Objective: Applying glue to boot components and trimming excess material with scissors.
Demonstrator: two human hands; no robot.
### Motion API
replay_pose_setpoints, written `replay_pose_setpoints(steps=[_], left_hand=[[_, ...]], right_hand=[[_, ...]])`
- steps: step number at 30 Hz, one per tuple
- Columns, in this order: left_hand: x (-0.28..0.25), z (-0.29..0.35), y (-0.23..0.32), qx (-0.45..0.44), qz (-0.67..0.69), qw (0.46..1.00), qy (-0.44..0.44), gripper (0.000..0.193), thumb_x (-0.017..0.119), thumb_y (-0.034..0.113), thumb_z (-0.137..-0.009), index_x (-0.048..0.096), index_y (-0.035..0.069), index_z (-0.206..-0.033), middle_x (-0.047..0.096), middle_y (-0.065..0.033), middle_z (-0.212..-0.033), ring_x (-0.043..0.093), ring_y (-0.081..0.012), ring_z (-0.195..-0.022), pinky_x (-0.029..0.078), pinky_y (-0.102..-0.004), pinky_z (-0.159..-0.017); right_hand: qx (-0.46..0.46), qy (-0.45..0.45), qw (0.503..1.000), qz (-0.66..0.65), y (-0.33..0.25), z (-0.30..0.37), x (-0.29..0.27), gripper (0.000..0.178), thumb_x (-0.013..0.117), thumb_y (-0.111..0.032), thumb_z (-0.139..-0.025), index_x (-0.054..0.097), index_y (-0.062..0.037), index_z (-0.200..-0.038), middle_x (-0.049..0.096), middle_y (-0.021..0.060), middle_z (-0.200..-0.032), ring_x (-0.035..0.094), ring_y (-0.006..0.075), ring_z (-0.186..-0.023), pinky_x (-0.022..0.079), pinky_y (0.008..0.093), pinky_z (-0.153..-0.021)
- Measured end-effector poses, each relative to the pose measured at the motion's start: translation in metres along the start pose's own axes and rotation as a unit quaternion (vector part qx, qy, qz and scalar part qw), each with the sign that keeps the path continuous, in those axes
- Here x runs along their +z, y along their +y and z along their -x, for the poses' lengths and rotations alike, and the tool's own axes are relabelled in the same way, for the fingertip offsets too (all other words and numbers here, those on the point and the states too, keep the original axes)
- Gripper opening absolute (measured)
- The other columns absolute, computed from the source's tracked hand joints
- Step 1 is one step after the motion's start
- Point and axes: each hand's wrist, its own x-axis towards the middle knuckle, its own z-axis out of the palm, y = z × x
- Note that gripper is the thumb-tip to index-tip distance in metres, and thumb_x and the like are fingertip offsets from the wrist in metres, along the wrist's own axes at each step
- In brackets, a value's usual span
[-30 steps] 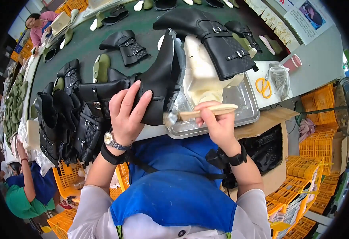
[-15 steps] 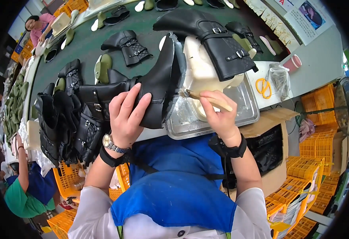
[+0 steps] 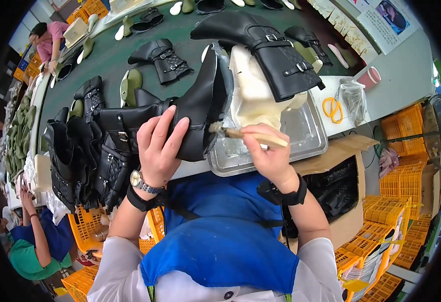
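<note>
A black boot upper [image 3: 196,108] lies on its side at the bench's near edge, its open, rough-edged bottom turned to the right. My left hand [image 3: 159,143] grips it round the ankle, fingers spread over the leather and thumb out of sight. In my right hand [image 3: 271,153] is a brush [image 3: 253,137] with a pale wooden handle, pinched between thumb and fingers. Its bristles touch the inner rim of the boot's bottom edge. Beneath and beyond the brush is a cream-coloured container [image 3: 253,95] in a metal tray [image 3: 220,168]. A second black boot upper [image 3: 281,60] rests across the container.
More black boot uppers [image 3: 74,161] are bunched at the left. Olive shoe lasts [image 3: 131,88] and pale insoles stand along the green bench [image 3: 109,60]. Orange scissors [image 3: 333,110] lie right of the tray. A cardboard box [image 3: 354,201] and orange crates [image 3: 381,226] are at the lower right.
My right hand has moved slightly left, bringing the brush from the container to the boot's bottom edge. My left hand keeps its hold. Co-workers at the left have shifted their arms.
</note>
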Motion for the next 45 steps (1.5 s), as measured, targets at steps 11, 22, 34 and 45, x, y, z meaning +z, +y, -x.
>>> replay_pose_setpoints(steps=[11,22,34,45], left_hand=[[-0.005,0.001,0.002,0.005,0.010,1.000,-0.010,0.049,0.061,-0.001,-0.062,0.060,0.009,-0.110,0.055,-0.0131,-0.119,0.051,-0.0279,-0.097,0.042,-0.0360,-0.083],[-0.035,-0.021,-0.009,-0.228,0.274,0.929,0.095,0.079,0.075,0.001,-0.059,0.032,0.002,-0.125,0.052,-0.0142,-0.119,0.050,-0.0256,-0.109,0.040,-0.0364,-0.093],[0.014,0.034,-0.094,-0.341,0.590,0.673,-0.287,0.107,0.084,0.048,-0.051,0.035,0.001,-0.133,0.049,-0.0071,-0.125,0.049,-0.0197,-0.110,0.042,-0.0340,-0.092],[0.073,0.077,-0.033,-0.361,0.784,0.279,-0.420,0.102,0.082,0.044,-0.057,0.032,-0.001,-0.134,0.045,-0.0103,-0.132,0.046,-0.0200,-0.118,0.034,-0.0347,-0.101]], right_hand=[[0.154,0.063,0.985,-0.050,0.026,0.007,-0.006,0.010,0.061,-0.008,-0.083,0.064,0.0014,-0.086,0.063,0.0046,-0.072,0.057,0.0093,-0.064,0.045,0.0236,-0.060],[0.239,0.131,0.961,-0.047,0.018,0.016,-0.070,0.015,0.061,-0.013,-0.085,0.061,0.0018,-0.090,0.056,-0.0005,-0.069,0.049,0.0042,-0.061,0.040,0.0193,-0.055],[0.254,-0.154,0.930,0.218,0.054,0.015,-0.070,0.020,0.063,-0.015,-0.081,0.063,0.0056,-0.085,0.061,0.0169,-0.066,0.058,0.0163,-0.055,0.042,0.0283,-0.052],[0.354,-0.155,0.912,0.135,0.052,0.006,-0.117,0.025,0.063,-0.020,-0.083,0.063,0.0049,-0.084,0.060,0.0059,-0.062,0.051,0.0077,-0.054,0.041,0.0244,-0.050]])
